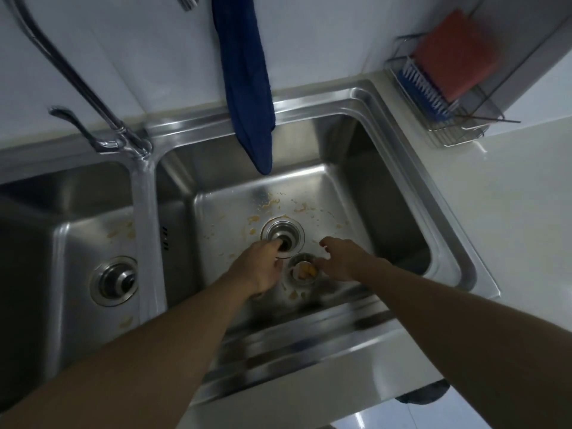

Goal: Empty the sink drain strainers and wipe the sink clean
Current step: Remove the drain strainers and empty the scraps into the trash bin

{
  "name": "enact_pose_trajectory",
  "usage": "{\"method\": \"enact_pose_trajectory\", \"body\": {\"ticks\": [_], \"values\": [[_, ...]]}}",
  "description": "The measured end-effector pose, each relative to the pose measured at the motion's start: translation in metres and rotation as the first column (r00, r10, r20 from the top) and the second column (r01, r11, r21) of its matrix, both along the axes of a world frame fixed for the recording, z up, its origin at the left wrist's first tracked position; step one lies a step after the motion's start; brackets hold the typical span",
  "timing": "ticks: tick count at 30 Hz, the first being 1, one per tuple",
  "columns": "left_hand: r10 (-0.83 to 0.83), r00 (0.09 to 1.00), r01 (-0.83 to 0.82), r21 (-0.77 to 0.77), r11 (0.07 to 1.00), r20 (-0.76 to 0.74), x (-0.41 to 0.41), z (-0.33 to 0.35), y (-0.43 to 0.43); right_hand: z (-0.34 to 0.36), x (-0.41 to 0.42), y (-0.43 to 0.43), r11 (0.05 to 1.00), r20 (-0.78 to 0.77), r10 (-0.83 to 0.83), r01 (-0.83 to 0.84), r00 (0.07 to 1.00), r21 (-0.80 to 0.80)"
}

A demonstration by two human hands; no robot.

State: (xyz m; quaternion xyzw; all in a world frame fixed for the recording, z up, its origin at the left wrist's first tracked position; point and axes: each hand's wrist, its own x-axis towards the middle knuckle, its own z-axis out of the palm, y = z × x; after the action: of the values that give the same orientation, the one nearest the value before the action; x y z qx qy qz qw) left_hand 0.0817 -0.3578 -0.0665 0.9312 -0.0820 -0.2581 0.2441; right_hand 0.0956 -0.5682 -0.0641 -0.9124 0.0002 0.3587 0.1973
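Resting on the right basin floor at 5 o'clock of the open drain (283, 235), the strainer (302, 270) with yellow scraps is touched by the right hand (342, 260), whose grip is loosely open. The left hand (263, 264) is curled, a finger in the drain. If tipped when lifted, scraps could be spilled into the sink (402, 168).

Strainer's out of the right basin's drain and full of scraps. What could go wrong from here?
1. The strainer sits on the basin floor beside the open drain, yellow scraps inside; tipped on lifting, they could fall into it.
2. The left hand has fingers at the drain mouth and could push the smeared residue in.
3. The blue towel hangs into the basin, so splashes may soil it.
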Motion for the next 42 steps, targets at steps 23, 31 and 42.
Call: {"method": "enact_pose_trajectory", "body": {"ticks": [23, 31, 42], "values": [[0.092, 0.935, -0.144, 0.131, 0.981, 0.342, 0.022, 0.17, 0.049, 0.145, 0.036, 0.03, 0.988, 0.484, 0.149, -0.146, 0.862, -0.043], [0.116, 0.939, -0.169, 0.144, 0.975, 0.323, 0.01, 0.178, 0.045, 0.15, 0.032, 0.028, 0.99, 0.493, 0.13, -0.137, 0.86, -0.022], [0.001, 0.952, -0.044, 0.133, 0.99, 0.305, 0.032, 0.192, -0.008, 0.174, 0.032, -0.03, 1.0, 0.534, -0.005, 0.004, 0.846, 0.002]]}}
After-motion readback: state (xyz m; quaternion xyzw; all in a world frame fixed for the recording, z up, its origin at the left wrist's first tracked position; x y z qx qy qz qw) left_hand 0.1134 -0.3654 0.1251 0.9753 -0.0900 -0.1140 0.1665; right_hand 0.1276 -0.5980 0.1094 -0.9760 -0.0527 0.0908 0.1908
